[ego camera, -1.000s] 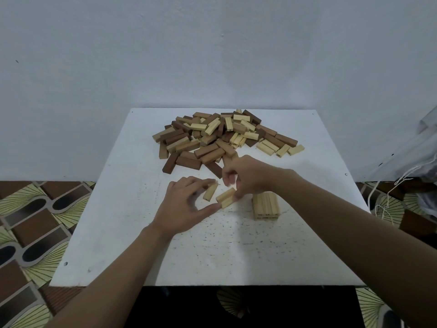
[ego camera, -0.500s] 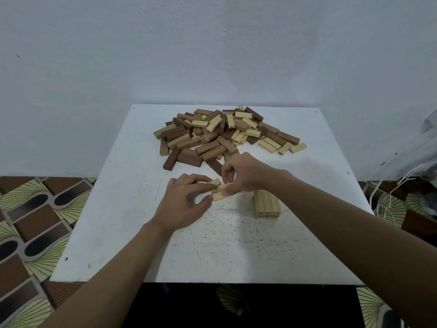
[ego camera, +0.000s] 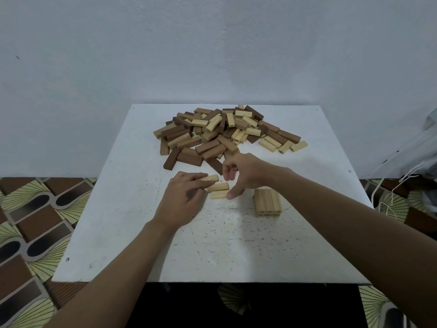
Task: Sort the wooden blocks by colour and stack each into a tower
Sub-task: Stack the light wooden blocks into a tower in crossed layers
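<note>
Mid table point(ego camera: 236, 245): 3 pale blks point(ego camera: 218, 187), 1 stack point(ego camera: 268, 202).

White speckled table point(ego camera: 212, 245) beneath the grip, plain blue-grey wall point(ego camera: 212, 55) beyond it, brown and green patterned floor tiles point(ego camera: 35, 221) far left, white cords point(ego camera: 387, 209) and clear plastic sheeting point(ego camera: 423, 143) far right

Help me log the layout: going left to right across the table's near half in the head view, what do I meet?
left hand → three loose light blocks → low stack of light blocks
</note>
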A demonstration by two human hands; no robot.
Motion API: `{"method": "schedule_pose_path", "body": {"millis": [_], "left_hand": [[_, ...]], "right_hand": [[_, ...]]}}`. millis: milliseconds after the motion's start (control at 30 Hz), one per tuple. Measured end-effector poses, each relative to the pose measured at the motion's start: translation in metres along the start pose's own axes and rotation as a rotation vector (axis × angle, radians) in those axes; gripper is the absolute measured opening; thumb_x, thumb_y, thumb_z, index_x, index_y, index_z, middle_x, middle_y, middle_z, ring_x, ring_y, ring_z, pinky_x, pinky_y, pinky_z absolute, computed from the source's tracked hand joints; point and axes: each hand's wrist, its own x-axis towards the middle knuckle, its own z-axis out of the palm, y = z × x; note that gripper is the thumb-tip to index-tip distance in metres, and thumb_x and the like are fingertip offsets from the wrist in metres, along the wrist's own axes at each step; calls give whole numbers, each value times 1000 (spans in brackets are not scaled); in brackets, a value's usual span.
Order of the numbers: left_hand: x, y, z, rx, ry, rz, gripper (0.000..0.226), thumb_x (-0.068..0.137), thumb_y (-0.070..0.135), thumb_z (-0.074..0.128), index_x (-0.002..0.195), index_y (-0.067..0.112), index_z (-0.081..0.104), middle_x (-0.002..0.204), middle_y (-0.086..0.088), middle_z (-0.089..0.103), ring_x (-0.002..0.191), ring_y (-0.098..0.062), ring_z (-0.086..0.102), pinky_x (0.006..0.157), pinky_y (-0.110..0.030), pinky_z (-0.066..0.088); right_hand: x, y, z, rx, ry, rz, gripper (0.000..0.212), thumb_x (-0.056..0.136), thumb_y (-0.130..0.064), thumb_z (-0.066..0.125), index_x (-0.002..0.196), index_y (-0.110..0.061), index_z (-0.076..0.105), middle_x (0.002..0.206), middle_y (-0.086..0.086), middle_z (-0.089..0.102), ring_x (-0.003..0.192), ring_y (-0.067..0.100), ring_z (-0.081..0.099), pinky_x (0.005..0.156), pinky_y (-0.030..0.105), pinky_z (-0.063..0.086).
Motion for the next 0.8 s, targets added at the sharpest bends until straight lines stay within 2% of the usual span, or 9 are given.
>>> {"method": "schedule_pose_path", "body": {"millis": [100,233,333,433,533,600,667,800], "left_hand": [[0,1,-1,-15,-31,12,41,90,39,49,114,26,79,125,6,71,113,-8,56,96,-33,47],[-3,-2,-1,-15,-48,21,34,90,43,65,117,28,78,127,9,69,118,-6,57,98,-42,49],[-3,-3,-2,-9,-55,18,42,83,48,77,120,28,76,127,12,68,119,-4,58,99,-40,51],[-2,-2,-4,-9,-65,34,49,81,51,78,121,22,76,124,14,70,114,-2,60,94,-39,55],[-1,0,-4,-8,-89,35,51,84,43,80,129,22,69,118,34,60,109,-1,58,90,-41,55],[-1,2,-4,-7,-113,11,57,84,43,80,136,28,61,117,40,57,112,-5,58,93,-42,53],[-1,3,-4,-43,-131,-15,61,83,47,77,138,33,55,122,38,59,116,-10,59,97,-45,51],[-2,0,-6,-78,-147,-27,59,82,48,71,137,35,54,128,31,59,116,-14,59,97,-48,51]], "right_hand": [[1,-2,-2,-18,3,-8,50,59,-28,97,95,-14,66,98,1,65,88,13,58,60,17,41],[2,0,-4,0,30,-27,45,61,-26,96,95,-14,69,95,1,69,87,13,62,58,15,44],[0,3,1,-12,80,-64,36,65,-20,93,93,-14,72,88,-1,71,87,15,67,65,19,47],[-3,5,5,4,101,-70,30,68,-16,91,93,-12,75,85,-2,73,83,9,68,65,13,44],[-6,8,7,50,110,-63,28,69,-12,90,92,-9,75,81,-2,75,75,3,70,65,9,49],[-7,10,7,90,121,-57,29,67,-10,91,91,-8,74,79,-1,75,72,2,70,66,8,50],[-8,11,7,134,130,-53,32,66,-9,92,92,-7,73,78,0,76,72,5,72,65,9,51],[-5,8,9,125,124,-59,34,65,-10,92,92,-6,72,77,1,76,72,7,73,64,9,51]]}}
